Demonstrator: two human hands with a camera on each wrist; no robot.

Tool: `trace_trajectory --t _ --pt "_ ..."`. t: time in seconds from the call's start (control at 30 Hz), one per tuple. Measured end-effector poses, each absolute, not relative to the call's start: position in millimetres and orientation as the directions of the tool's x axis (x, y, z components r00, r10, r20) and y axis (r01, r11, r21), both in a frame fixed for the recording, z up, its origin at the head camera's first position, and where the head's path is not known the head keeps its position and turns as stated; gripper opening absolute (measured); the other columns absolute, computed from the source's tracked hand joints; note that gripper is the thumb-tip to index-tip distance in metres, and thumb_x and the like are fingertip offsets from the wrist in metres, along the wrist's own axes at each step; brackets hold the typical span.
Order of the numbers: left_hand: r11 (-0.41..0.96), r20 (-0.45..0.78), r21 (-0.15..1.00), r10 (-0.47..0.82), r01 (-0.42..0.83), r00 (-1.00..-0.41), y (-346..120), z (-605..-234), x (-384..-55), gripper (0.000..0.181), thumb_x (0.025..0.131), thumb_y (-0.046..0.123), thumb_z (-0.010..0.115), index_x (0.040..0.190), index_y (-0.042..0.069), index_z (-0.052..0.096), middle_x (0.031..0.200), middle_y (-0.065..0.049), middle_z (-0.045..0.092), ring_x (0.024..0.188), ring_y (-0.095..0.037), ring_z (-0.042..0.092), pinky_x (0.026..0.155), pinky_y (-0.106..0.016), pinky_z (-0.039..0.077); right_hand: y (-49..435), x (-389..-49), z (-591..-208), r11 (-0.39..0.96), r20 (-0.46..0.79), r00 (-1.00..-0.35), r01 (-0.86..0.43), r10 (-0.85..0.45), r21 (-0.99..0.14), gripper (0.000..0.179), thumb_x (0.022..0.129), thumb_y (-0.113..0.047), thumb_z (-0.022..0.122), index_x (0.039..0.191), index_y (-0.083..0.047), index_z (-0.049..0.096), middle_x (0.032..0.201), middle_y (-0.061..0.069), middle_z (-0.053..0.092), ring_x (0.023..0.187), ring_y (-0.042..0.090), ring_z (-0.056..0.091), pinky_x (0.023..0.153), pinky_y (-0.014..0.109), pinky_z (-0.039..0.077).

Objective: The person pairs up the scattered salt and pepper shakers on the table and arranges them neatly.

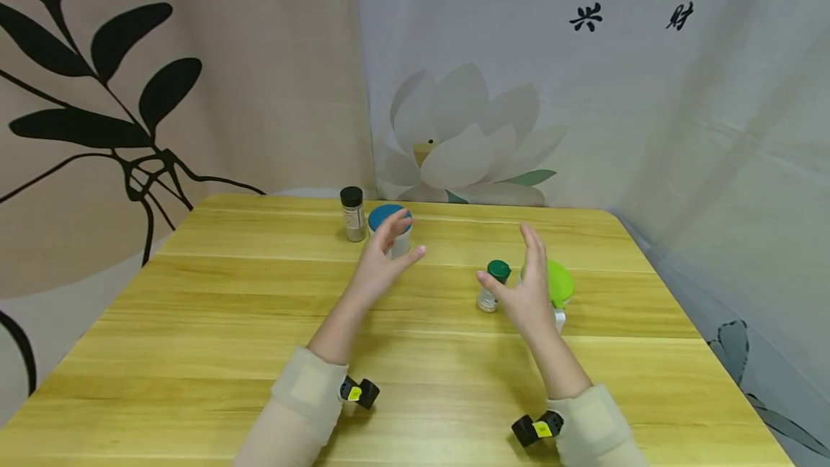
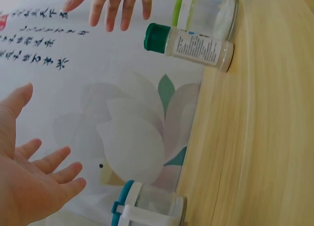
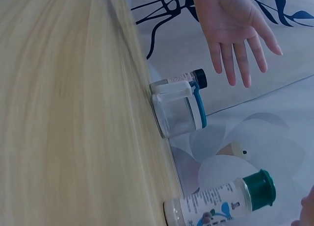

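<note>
Bottle (image 1: pixel 354 219), black-capped, beside blue-lidded jar (image 1: pixel 384 216)

Bare hands (image 1: pixel 379 265), pale beige sleeves (image 1: pixel 300 398), small black wrist cameras (image 1: pixel 369 394), each with a yellow patch (image 1: pixel 542 429)

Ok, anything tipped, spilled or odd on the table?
Nothing stands out: the black-capped bottle, blue-lidded jar, green-capped bottle and lime-lidded jar all stand upright with lids on; no spill visible.

Lotus-print cloth (image 1: pixel 583 114) behind wood-grain table (image 1: pixel 434 388)
</note>
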State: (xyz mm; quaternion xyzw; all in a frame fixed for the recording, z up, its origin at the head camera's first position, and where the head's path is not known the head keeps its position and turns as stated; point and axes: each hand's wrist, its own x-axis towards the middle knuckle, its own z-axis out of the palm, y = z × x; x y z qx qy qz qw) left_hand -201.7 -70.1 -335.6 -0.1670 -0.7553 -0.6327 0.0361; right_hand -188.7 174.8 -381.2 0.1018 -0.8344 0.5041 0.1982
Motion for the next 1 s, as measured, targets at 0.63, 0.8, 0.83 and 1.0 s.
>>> trace_trajectory --t 0.63,0.8,0.83,1.0 --pt "0.180 0.258 0.943 0.137 0.280 -0.956 -90.7 -336.4 -202.7 0.070 0.091 0.014 0.067 0.150 0.007 0.028 0.148 -0.014 0.037 0.138 -0.027 0.029 0.112 -0.040 0.020 157.4 -190.0 -378.6 0.414 0.460 -0.888 -0.410 0.023 -0.813 0.097 0.080 -0.035 0.078 0.153 -0.025 0.015 0.156 0.001 0.013 0.141 0.026 0.014 0.105 0.064 0.017" --pt "0.175 0.253 0.947 0.109 0.270 -0.961 -101.0 -356.7 -217.7 0.073 0.090 0.017 0.070 0.150 0.013 0.029 0.149 -0.010 0.037 0.139 -0.024 0.028 0.113 -0.039 0.019 151.5 -191.9 -380.9 0.395 0.478 -0.878 -0.436 0.009 -0.809 0.098 0.079 -0.048 0.076 0.153 -0.026 0.016 0.155 -0.002 0.013 0.141 0.024 0.015 0.105 0.065 0.018" --pt "0.175 0.256 0.946 0.103 0.271 -0.961 -103.2 -361.2 -220.8 0.073 0.089 0.019 0.070 0.150 0.015 0.030 0.148 -0.008 0.038 0.138 -0.022 0.028 0.113 -0.038 0.019 150.1 -192.1 -381.2 0.392 0.483 -0.876 -0.442 0.006 -0.806 0.098 0.078 -0.049 0.075 0.153 -0.026 0.016 0.155 -0.002 0.014 0.141 0.024 0.015 0.105 0.065 0.018" --pt "0.194 0.285 0.935 0.083 0.296 -0.955 -111.4 -368.6 -224.1 0.073 0.089 0.021 0.071 0.149 0.017 0.032 0.147 -0.006 0.040 0.137 -0.023 0.031 0.112 -0.038 0.021 143.8 -192.5 -382.3 0.384 0.496 -0.868 -0.458 -0.001 -0.802 0.099 0.078 -0.052 0.075 0.153 -0.025 0.016 0.155 -0.002 0.014 0.141 0.024 0.015 0.105 0.064 0.017"
